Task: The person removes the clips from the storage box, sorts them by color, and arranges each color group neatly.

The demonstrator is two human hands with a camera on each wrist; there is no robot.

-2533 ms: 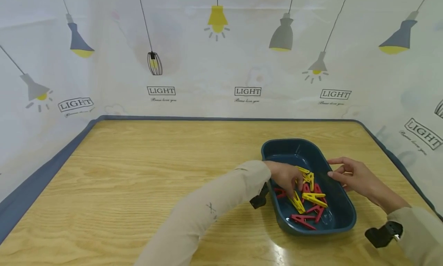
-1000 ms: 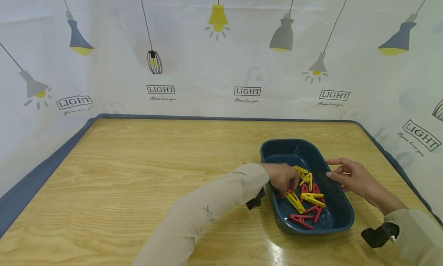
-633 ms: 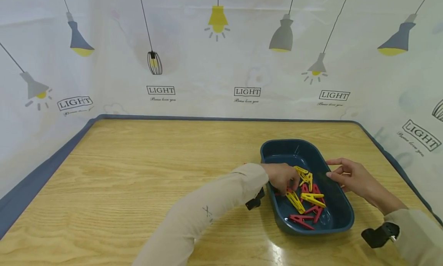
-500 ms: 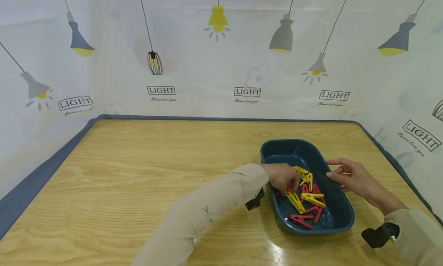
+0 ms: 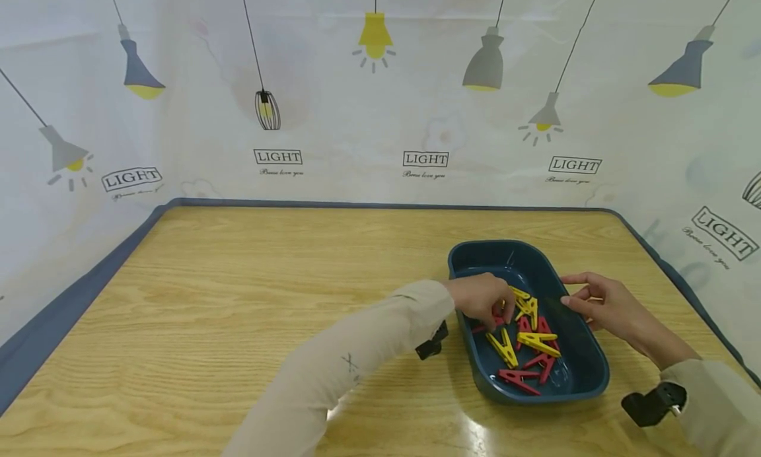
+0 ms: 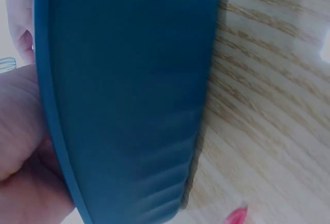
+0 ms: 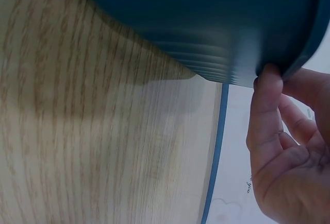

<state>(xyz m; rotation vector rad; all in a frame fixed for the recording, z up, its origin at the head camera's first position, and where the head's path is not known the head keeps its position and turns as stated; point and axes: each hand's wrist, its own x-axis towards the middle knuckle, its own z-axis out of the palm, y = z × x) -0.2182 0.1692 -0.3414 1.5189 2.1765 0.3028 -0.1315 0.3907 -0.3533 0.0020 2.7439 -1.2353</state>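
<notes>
A dark blue plastic tub (image 5: 579,378) stands on the table at right, with several red and yellow clothespins inside. My left hand (image 5: 483,297) reaches over its near-left rim, fingers curled down. Between thumb and fingertips it seems to pinch a red clothespin (image 5: 498,321), partly hidden by the hand. Just below it lies a yellow clothespin (image 5: 503,349), and another yellow clothespin (image 5: 538,342) rests on red ones. My right hand (image 5: 612,306) holds the tub's right rim with thumb and fingers; the right wrist view shows a fingertip against the tub's outer wall (image 7: 206,18).
The wooden table (image 5: 250,298) has a blue border along its back and sides. A red tip (image 6: 237,216) shows on the table in the left wrist view; the left sleeve (image 5: 357,358) hides that spot from the head view. A lamp-printed sheet (image 5: 333,113) surrounds the table.
My left hand has drawn slightly back and up from the yellow clothespin, which has turned and now lies apart from the fingers. The right hand and the tub have hardly moved.
</notes>
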